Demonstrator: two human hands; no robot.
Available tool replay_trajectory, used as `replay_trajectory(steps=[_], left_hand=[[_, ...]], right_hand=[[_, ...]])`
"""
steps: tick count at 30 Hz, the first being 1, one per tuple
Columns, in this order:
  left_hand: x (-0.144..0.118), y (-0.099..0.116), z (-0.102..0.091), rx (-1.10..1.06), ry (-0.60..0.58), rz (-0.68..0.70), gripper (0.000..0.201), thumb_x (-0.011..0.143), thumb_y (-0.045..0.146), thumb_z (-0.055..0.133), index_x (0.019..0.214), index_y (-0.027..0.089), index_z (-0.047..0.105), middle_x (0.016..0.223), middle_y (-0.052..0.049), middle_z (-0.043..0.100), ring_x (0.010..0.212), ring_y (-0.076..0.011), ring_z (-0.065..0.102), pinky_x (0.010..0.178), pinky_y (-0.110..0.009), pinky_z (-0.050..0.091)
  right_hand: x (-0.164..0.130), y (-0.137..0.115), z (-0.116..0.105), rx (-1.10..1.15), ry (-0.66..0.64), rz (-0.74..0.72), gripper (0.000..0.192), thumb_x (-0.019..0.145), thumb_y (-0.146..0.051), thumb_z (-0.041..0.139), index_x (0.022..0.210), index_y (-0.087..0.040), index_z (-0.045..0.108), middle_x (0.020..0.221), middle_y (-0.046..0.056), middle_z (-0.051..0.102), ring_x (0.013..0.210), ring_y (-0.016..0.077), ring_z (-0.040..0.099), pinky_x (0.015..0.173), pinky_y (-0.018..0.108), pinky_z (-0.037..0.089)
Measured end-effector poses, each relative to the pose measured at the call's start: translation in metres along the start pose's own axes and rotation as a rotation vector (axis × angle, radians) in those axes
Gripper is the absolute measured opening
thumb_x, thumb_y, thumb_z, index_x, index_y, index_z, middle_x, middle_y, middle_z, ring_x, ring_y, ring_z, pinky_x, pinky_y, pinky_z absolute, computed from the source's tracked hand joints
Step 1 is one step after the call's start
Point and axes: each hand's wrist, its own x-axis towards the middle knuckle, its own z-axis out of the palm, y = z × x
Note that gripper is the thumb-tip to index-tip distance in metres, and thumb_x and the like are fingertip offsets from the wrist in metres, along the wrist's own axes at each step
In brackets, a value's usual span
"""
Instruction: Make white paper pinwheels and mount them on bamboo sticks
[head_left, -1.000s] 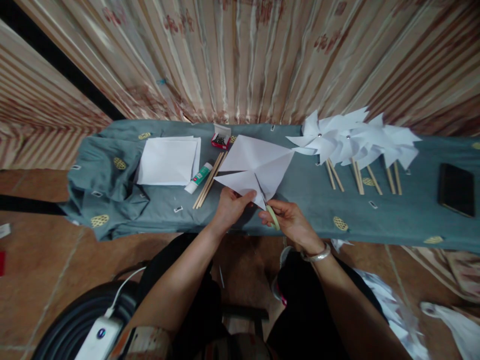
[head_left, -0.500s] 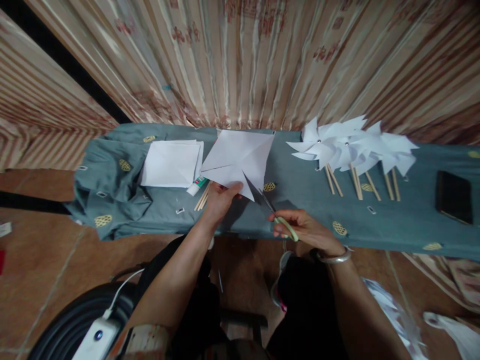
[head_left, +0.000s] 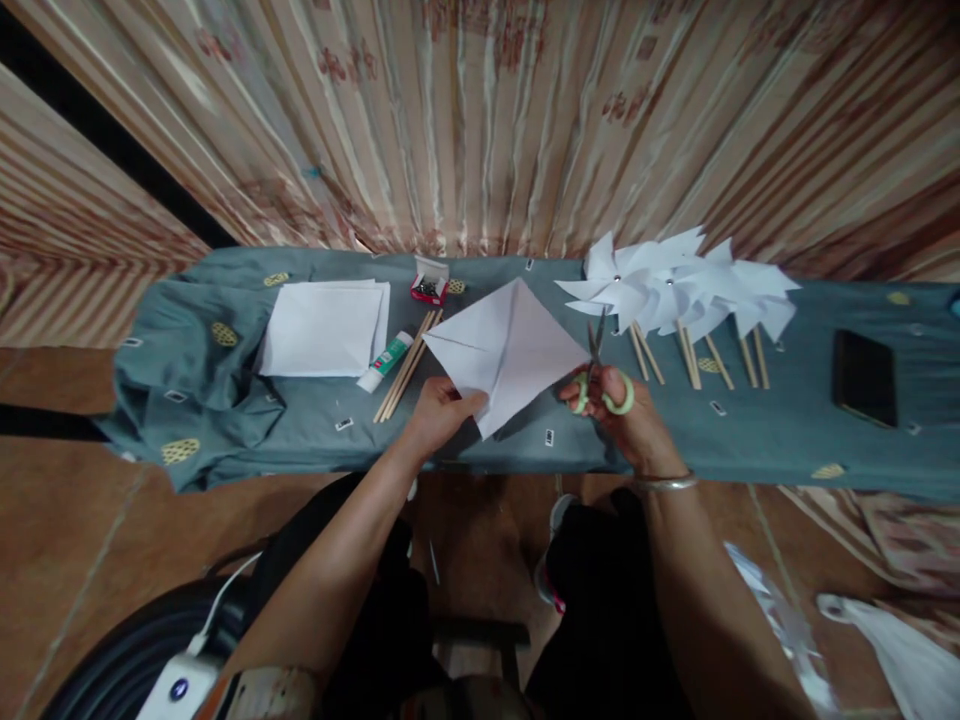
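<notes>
Left hand [head_left: 439, 410] grip pinches the near-left edge of the creased white paper square [head_left: 510, 350], held over the cloth-covered surface [head_left: 750, 440]. Right hand [head_left: 622, 415] grip is closed through the green-handled scissors [head_left: 600, 375], blades at the paper's right corner; blade gap too small to make out

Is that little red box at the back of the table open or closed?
Open. The red box has its pale lid flap standing up behind it, with dark contents showing inside; what they are is too small to tell.

paper sheet [head_left: 510, 345]: matt white | scissors [head_left: 600, 375]: metal blades, green plastic handles | tablecloth [head_left: 787, 440]: grey cloth
</notes>
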Motion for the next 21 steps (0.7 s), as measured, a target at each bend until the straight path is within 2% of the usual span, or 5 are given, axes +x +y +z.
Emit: replay_trajectory(steps=[6, 9, 13, 17, 21], left_hand=[[-0.002, -0.006, -0.001, 0.186, -0.106, 0.073, 0.01, 0.062, 0.026, 0.068, 0.059, 0.018, 0.073, 0.068, 0.002, 0.068, 0.067, -0.0149, 0.06, 0.063, -0.024, 0.043], [-0.003, -0.004, -0.003, 0.232, -0.117, 0.078, 0.012, 0.063, 0.028, 0.067, 0.06, 0.017, 0.073, 0.07, 0.001, 0.067, 0.067, -0.0144, 0.06, 0.062, -0.023, 0.041], [-0.001, -0.002, -0.006, 0.228, -0.101, 0.07, 0.013, 0.062, 0.029, 0.069, 0.06, 0.016, 0.072, 0.069, 0.0, 0.067, 0.067, -0.015, 0.059, 0.063, -0.025, 0.042], [-0.002, -0.002, -0.006, 0.126, -0.09, 0.01, 0.02, 0.062, 0.035, 0.074, 0.066, 0.015, 0.073, 0.069, -0.001, 0.069, 0.07, -0.0185, 0.062, 0.065, -0.027, 0.044], [-0.004, 0.001, 0.0, -0.24, -0.11, -0.098, 0.033, 0.064, 0.045, 0.077, 0.075, 0.014, 0.073, 0.074, -0.004, 0.072, 0.075, -0.0206, 0.065, 0.069, -0.029, 0.051]], right_hand=[[0.009, 0.0, 0.002, 0.08, 0.038, 0.052, 0.055, 0.051, -0.071, 0.079, 0.075, -0.023, 0.068, 0.065, -0.001, 0.066, 0.06, 0.0167, 0.061, 0.055, 0.029, 0.049], [0.009, 0.0, 0.002, 0.023, 0.052, 0.036, 0.045, 0.052, -0.059, 0.085, 0.073, -0.023, 0.068, 0.062, -0.003, 0.065, 0.06, 0.0156, 0.061, 0.058, 0.028, 0.05], [0.009, 0.001, 0.005, -0.006, 0.016, 0.036, 0.033, 0.055, -0.04, 0.088, 0.079, -0.024, 0.073, 0.069, -0.005, 0.07, 0.063, 0.013, 0.063, 0.063, 0.024, 0.05], [0.01, 0.001, 0.01, 0.061, 0.086, 0.026, 0.027, 0.052, -0.033, 0.089, 0.067, -0.021, 0.07, 0.061, -0.006, 0.068, 0.055, 0.0099, 0.059, 0.057, 0.022, 0.048], [0.013, 0.001, 0.015, 0.17, 0.172, 0.004, 0.028, 0.052, -0.03, 0.087, 0.07, -0.02, 0.07, 0.064, -0.004, 0.071, 0.056, 0.013, 0.062, 0.059, 0.027, 0.053]])
